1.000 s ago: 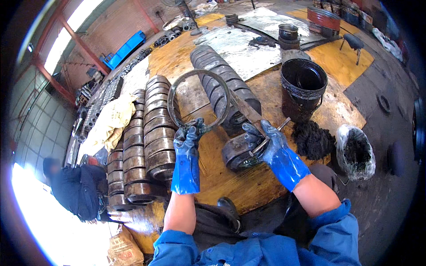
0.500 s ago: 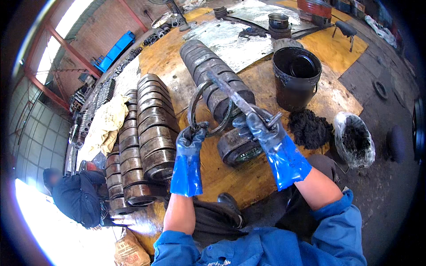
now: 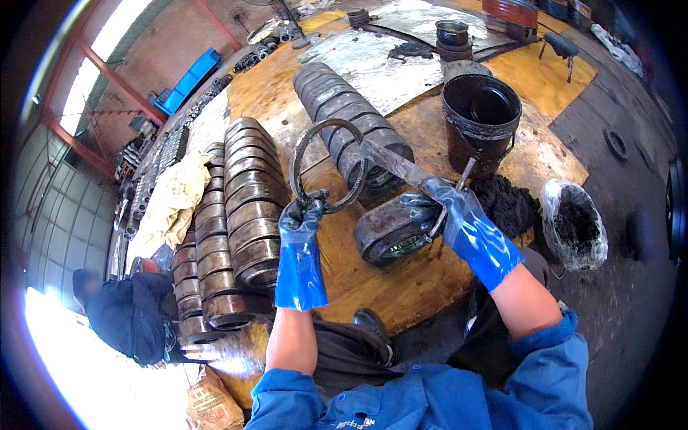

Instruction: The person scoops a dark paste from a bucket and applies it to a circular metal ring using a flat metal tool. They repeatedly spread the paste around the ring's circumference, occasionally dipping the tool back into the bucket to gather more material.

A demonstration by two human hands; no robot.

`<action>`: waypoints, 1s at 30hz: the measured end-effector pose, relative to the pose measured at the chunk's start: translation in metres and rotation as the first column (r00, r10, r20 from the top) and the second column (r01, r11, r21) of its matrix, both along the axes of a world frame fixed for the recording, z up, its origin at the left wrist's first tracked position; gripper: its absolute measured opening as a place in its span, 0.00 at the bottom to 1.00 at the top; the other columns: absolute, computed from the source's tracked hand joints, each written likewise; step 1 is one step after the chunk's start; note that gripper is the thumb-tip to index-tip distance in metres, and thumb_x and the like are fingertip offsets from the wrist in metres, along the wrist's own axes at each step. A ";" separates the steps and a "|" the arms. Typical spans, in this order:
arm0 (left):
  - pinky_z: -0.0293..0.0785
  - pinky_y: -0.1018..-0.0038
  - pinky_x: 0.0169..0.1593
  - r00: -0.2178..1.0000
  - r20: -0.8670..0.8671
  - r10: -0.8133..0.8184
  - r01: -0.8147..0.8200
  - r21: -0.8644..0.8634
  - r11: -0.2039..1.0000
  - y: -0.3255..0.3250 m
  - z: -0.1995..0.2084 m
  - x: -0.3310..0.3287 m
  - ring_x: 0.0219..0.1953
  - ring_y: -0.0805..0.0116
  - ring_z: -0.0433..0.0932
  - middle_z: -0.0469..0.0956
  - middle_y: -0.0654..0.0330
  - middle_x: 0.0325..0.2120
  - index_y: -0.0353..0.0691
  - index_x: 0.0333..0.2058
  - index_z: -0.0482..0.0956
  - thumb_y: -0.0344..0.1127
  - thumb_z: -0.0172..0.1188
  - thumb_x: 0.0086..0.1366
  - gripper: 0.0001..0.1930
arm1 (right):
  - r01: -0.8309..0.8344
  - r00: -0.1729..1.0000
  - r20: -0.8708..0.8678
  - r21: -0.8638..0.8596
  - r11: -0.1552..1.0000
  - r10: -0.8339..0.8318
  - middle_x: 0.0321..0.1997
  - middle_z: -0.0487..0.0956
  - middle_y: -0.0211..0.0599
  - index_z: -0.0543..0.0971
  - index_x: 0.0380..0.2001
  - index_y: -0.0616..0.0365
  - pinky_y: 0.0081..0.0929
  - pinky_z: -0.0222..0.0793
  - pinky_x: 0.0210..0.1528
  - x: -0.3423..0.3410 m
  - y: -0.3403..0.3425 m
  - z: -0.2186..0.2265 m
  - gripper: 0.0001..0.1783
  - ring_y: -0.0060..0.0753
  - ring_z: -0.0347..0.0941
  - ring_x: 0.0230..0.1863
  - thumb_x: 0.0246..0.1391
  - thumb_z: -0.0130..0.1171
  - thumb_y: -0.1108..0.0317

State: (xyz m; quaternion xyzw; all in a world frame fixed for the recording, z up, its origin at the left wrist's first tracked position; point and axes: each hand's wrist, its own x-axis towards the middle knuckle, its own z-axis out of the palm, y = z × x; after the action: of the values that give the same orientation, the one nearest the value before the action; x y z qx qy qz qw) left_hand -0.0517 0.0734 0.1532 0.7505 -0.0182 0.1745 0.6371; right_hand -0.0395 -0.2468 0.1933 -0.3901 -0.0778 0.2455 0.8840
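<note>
My left hand point(image 3: 301, 222), in a blue rubber glove blackened at the fingers, is closed round the lower edge of a dark metal ring point(image 3: 294, 168). The ring stands nearly upright, its opening facing me. My right hand point(image 3: 450, 208), gloved alike, grips a flat-bladed metal scraper point(image 3: 401, 168); a thin rod point(image 3: 467, 170) sticks out crosswise at that hand. The blade points left, and its tip meets the ring's right side. Below the right hand a thick, dark ring-shaped part point(image 3: 380, 233) lies on the yellowish sheet. A row of similar parts point(image 3: 347, 111) stretches away behind the held ring.
More rows of brown metal parts point(image 3: 251, 208) lie at left, beside a cream cloth point(image 3: 168, 197). On the right are a black bucket point(image 3: 466, 136), a dark fibrous heap point(image 3: 505, 204) and a plastic-lined container point(image 3: 552, 229). A person point(image 3: 132, 315) in dark clothes is at lower left.
The ring has risen slightly and turned to face me more. My right hand has shifted right and down, swinging the scraper flatter, its tip now lower and at the ring's right side.
</note>
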 end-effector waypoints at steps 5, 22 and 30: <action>0.71 0.80 0.37 0.999 -0.025 0.028 -0.026 0.103 0.994 -0.011 0.007 -0.008 0.31 0.79 0.74 0.82 0.63 0.37 0.36 0.46 0.80 0.32 0.62 0.65 0.13 | -0.024 0.999 -0.041 0.050 0.998 0.026 0.38 0.83 0.49 0.73 0.54 0.64 0.27 0.81 0.31 0.004 -0.003 -0.007 0.24 0.32 0.82 0.33 0.61 0.58 0.58; 0.74 0.78 0.45 0.990 -0.131 -0.055 0.055 -0.005 0.998 0.000 -0.003 -0.004 0.37 0.74 0.78 0.82 0.59 0.40 0.36 0.46 0.80 0.30 0.60 0.64 0.12 | 0.181 0.983 0.038 -0.093 0.979 -0.178 0.37 0.83 0.47 0.72 0.56 0.64 0.26 0.81 0.32 -0.015 -0.003 -0.008 0.24 0.32 0.82 0.34 0.61 0.58 0.60; 0.72 0.81 0.39 0.988 -0.154 -0.012 0.014 0.014 1.000 -0.023 0.004 -0.011 0.33 0.78 0.76 0.83 0.62 0.35 0.35 0.44 0.82 0.26 0.60 0.63 0.10 | 0.269 0.954 0.189 -0.205 0.941 -0.232 0.37 0.83 0.41 0.72 0.56 0.64 0.23 0.78 0.33 -0.019 -0.002 0.002 0.24 0.26 0.80 0.33 0.61 0.58 0.60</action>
State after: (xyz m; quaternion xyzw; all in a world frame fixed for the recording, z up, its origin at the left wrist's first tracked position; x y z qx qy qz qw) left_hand -0.0629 0.0507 0.1569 0.7665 0.0250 0.1118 0.6320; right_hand -0.0585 -0.2484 0.1949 -0.5146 -0.0701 0.1056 0.8480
